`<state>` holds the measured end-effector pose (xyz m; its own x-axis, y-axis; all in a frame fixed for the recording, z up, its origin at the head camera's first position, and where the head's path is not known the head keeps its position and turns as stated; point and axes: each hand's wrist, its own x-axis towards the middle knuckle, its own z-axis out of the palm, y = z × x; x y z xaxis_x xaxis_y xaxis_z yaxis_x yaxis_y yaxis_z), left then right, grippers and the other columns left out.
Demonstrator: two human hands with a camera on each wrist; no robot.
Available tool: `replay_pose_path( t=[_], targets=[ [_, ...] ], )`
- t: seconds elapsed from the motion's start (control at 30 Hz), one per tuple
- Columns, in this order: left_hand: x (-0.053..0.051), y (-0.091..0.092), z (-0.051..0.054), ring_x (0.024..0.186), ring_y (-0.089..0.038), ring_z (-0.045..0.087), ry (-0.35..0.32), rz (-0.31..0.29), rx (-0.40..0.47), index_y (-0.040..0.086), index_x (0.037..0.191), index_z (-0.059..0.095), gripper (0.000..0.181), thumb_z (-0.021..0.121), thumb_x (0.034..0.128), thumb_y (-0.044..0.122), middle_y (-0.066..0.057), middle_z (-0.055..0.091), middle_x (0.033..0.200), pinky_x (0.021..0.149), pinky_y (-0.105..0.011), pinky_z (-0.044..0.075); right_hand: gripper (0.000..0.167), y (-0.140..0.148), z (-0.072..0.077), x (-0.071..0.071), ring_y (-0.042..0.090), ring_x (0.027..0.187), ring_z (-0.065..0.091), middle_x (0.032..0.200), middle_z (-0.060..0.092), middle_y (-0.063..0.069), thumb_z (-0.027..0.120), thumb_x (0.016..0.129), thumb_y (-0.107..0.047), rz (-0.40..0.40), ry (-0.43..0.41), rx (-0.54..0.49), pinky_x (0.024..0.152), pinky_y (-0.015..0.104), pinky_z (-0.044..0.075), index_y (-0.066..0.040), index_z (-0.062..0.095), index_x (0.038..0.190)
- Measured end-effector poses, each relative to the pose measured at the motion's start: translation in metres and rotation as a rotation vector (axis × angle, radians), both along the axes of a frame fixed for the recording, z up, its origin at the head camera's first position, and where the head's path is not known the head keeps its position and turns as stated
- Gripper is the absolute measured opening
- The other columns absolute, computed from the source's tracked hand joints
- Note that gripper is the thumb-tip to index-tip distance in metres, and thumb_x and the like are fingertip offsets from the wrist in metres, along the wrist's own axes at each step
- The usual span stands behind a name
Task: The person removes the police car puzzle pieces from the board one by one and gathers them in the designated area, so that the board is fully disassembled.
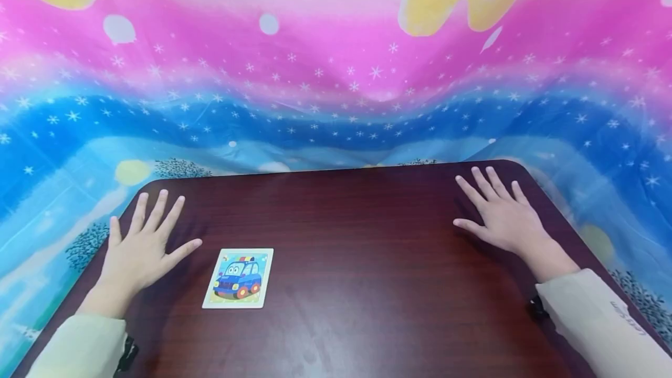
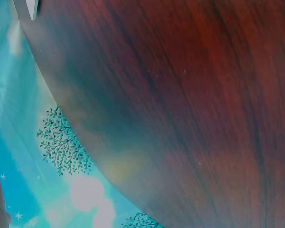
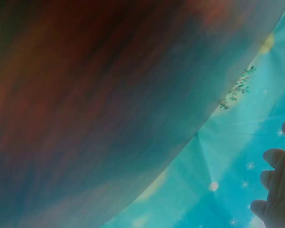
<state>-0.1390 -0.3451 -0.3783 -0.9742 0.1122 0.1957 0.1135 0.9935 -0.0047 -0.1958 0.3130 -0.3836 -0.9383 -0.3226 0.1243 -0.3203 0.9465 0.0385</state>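
Note:
My left hand [image 1: 137, 258] is spread over the table's left side, palm down, its fingers straight and apart. Just right of its thumb lies a square picture puzzle board [image 1: 238, 279] with a pale border, showing a blue cartoon police car. On the far right, my right hand [image 1: 506, 217] is likewise spread palm down with nothing in it. Whether either palm touches the table cannot be told. A pale corner of an object [image 2: 32, 8] shows at the top of the left wrist view. Fingertips of the right hand [image 3: 278, 185] appear at the right wrist view's edge.
The dark red-brown wooden table [image 1: 362, 238] has rounded far corners. Behind and around it hangs a pink and blue cloth [image 1: 325, 86] with snowflakes and butterflies, meeting the table's far edge. Dark bands [image 1: 126, 354] sit at the wrists beside the pale sleeves.

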Motion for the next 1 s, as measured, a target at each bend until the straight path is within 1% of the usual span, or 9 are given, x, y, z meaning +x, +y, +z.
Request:
replay_pose_path(
  t=[0.13,0.27,0.37,0.5,0.6,0.7,0.83,0.9,1.0],
  targets=[
    [0.004,0.001,0.004,0.152,-0.027,-0.026,0.005,-0.005,0.005,0.031,0.16,-0.003,0.095,0.048,0.0909,0.07,-0.002,-0.013,0.168,0.108,-0.076,-0.016,0.09,-0.013,0.003,-0.001,0.036,0.155,-0.003,0.168,0.006,0.015,0.049,0.093,-0.068,0.02,-0.006,-0.007,0.115,0.071,0.009,-0.025,0.009,0.162],
    [0.008,0.001,0.007,0.152,-0.026,-0.026,0.015,-0.019,0.005,0.031,0.16,-0.003,0.094,0.049,0.0913,0.069,-0.002,-0.012,0.168,0.108,-0.072,-0.021,0.091,-0.028,0.002,-0.006,0.038,0.155,0.004,0.168,0.007,0.013,0.049,0.093,-0.068,0.042,-0.006,-0.001,0.116,0.07,0.011,-0.026,0.008,0.162],
    [0.011,0.003,0.009,0.152,-0.025,-0.025,0.025,-0.036,0.007,0.031,0.161,-0.002,0.094,0.05,0.0915,0.067,-0.001,-0.011,0.168,0.109,-0.071,-0.021,0.09,-0.042,0.002,-0.01,0.038,0.155,0.007,0.168,0.008,0.012,0.052,0.093,-0.065,0.063,-0.006,-0.012,0.116,0.069,0.013,-0.026,0.009,0.162],
    [0.015,0.005,0.011,0.153,-0.024,-0.023,0.042,-0.068,0.015,0.031,0.161,0.0,0.094,0.053,0.0912,0.065,0.0,-0.008,0.169,0.111,-0.072,-0.016,0.089,-0.067,0.003,-0.013,0.036,0.156,0.006,0.169,0.007,0.01,0.056,0.093,-0.062,0.099,-0.022,-0.04,0.117,0.068,0.014,-0.027,0.011,0.161],
    [0.017,0.007,0.013,0.154,-0.022,-0.02,0.049,-0.103,0.037,0.031,0.161,0.003,0.094,0.056,0.0908,0.063,0.003,-0.006,0.169,0.113,-0.071,-0.013,0.089,-0.087,0.003,-0.015,0.035,0.156,0.005,0.169,0.006,0.009,0.056,0.093,-0.061,0.139,-0.044,-0.052,0.117,0.067,0.015,-0.027,0.011,0.161],
    [0.018,0.008,0.013,0.155,-0.021,-0.017,0.054,-0.15,0.059,0.03,0.161,0.006,0.093,0.06,0.0907,0.058,0.004,-0.004,0.169,0.115,-0.069,-0.011,0.088,-0.109,0.005,-0.016,0.035,0.156,0.004,0.169,0.005,0.009,0.056,0.093,-0.06,0.183,-0.067,-0.06,0.118,0.066,0.016,-0.026,0.011,0.161],
    [0.021,0.009,0.014,0.156,-0.02,-0.013,0.06,-0.215,0.074,0.029,0.161,0.011,0.093,0.066,0.0896,0.051,0.002,0.002,0.169,0.117,-0.068,-0.008,0.086,-0.138,0.006,-0.016,0.033,0.156,0.005,0.169,0.006,0.008,0.056,0.094,-0.059,0.24,-0.092,-0.075,0.119,0.063,0.019,-0.027,0.012,0.161],
    [0.022,0.009,0.014,0.156,-0.02,-0.011,0.055,-0.238,0.079,0.028,0.161,0.014,0.094,0.069,0.0882,0.048,-0.002,0.008,0.169,0.116,-0.07,-0.004,0.085,-0.151,0.006,-0.015,0.032,0.156,0.005,0.169,0.006,0.007,0.055,0.095,-0.058,0.269,-0.106,-0.083,0.119,0.062,0.019,-0.027,0.012,0.161],
    [0.023,0.009,0.013,0.157,-0.02,-0.008,0.022,-0.258,0.098,0.026,0.161,0.019,0.093,0.073,0.0865,0.043,-0.005,0.015,0.168,0.112,-0.075,0.009,0.085,-0.172,0.005,-0.014,0.03,0.156,0.005,0.169,0.006,0.006,0.055,0.095,-0.059,0.307,-0.131,-0.091,0.119,0.061,0.02,-0.029,0.011,0.161]
  ],
)
